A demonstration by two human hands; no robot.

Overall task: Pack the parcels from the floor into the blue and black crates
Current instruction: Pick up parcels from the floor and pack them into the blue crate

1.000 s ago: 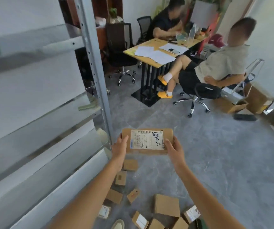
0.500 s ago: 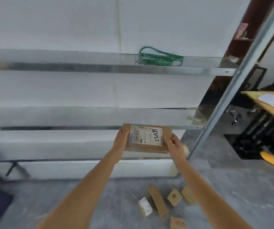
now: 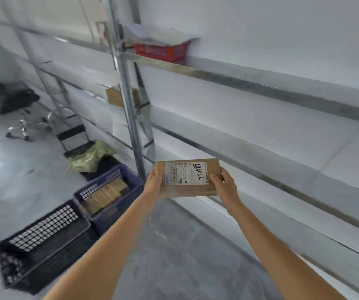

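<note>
I hold a flat brown cardboard parcel (image 3: 187, 190) with a white shipping label in front of me at chest height. My left hand (image 3: 154, 182) grips its left edge and my right hand (image 3: 225, 184) grips its right edge. Down to the left on the floor stands the blue crate (image 3: 130, 177), with several brown parcels packed upright inside. The black crate (image 3: 44, 250) sits right beside it, nearer to me; its inside looks dark and I see no parcels in it.
Metal shelving (image 3: 250, 83) runs along the right wall, with an upright post (image 3: 128, 105) just behind the blue crate. A red box (image 3: 163, 50) and a brown box (image 3: 114, 97) lie on shelves. A crumpled yellow bag (image 3: 91, 156), a step ladder (image 3: 70, 131) and a chair base (image 3: 22, 128) stand further left.
My view has swung left from the desk area and floor parcels, past the shelves, to the two crates. Both hands have kept hold of the same parcel throughout.
</note>
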